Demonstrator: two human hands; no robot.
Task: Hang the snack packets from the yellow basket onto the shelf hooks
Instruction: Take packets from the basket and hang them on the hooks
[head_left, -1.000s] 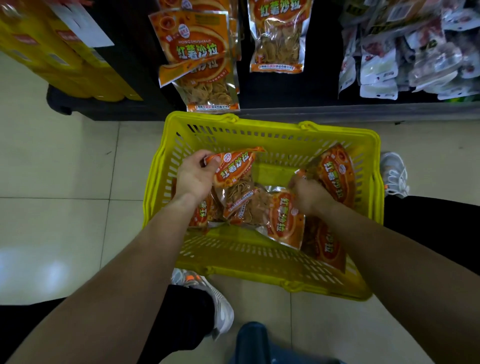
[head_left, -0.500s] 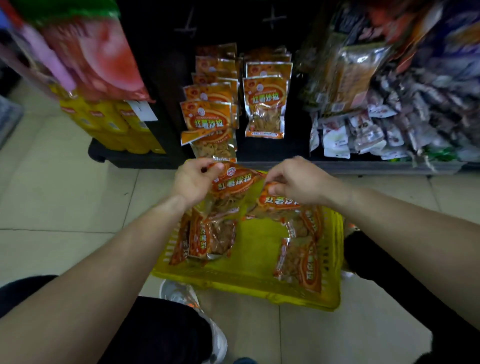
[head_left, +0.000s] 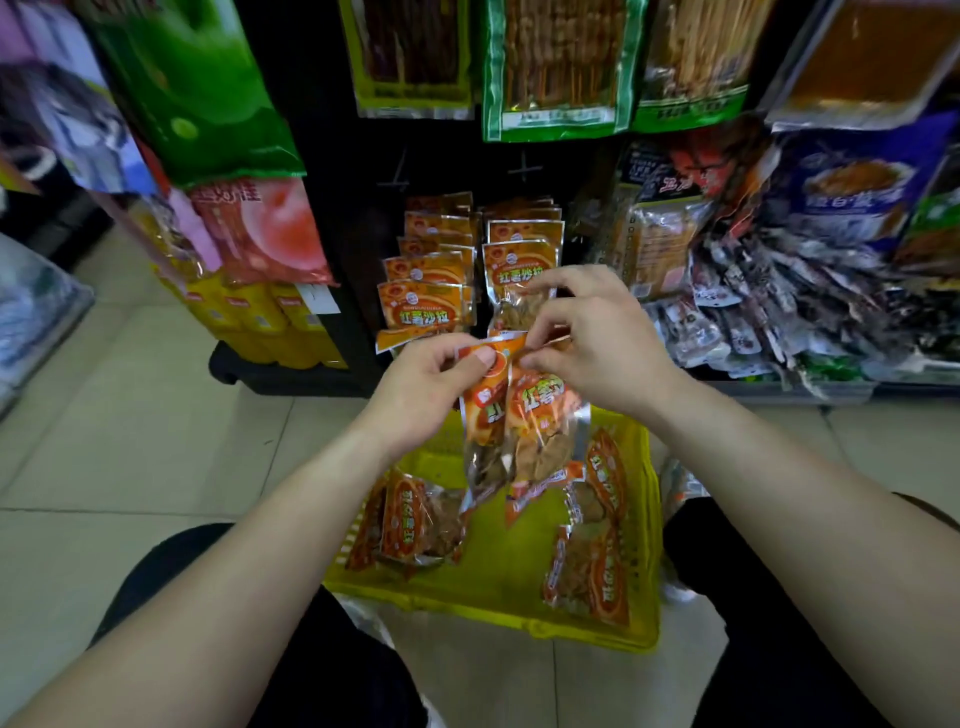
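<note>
Both hands are up close together, almost touching, at frame centre. The left hand (head_left: 431, 379) pinches the top corner of one snack packet with thumb over curled fingers. The right hand (head_left: 597, 353) pinches the top edge of a second, index and middle fingers raised. The two held packets (head_left: 540, 415) overlap and hang straight down from the fingertips, toward 6 o'clock, over the yellow basket (head_left: 519, 618).

The packets are flat and rectangular, made of glossy crinkled film. The top is orange with red characters, and the lower half is clear with pale brown chips showing. The basket is hard plastic with slotted walls and sits on the tile floor (head_left: 130, 415) between the person's knees.

More of the same packets lie loose in the basket, one bunch at its 9 o'clock side (head_left: 410, 525) and one at 3 o'clock (head_left: 597, 577). At 12 o'clock from the hands, matching packets hang in two stacked rows (head_left: 423, 309) on the dark shelf panel (head_left: 332, 182). The hooks themselves are too dark to make out. A big shiny green bag (head_left: 202, 98) hangs at 10 o'clock.
</note>
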